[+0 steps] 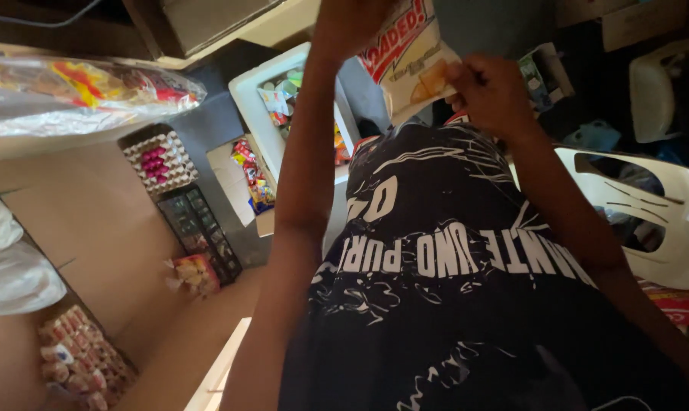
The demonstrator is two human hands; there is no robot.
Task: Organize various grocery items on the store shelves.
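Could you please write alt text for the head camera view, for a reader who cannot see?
Two hands, left hand and right hand, hold a snack packet above a dark printed shirt. A white box of snacks sits behind.

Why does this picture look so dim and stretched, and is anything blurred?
Head view: dim overall, deep shadow at upper right; the left hand and right hand holding the snack packet look soft; glare streaks the plastic bag; the wide lens stretches the edges and the white plastic chair.
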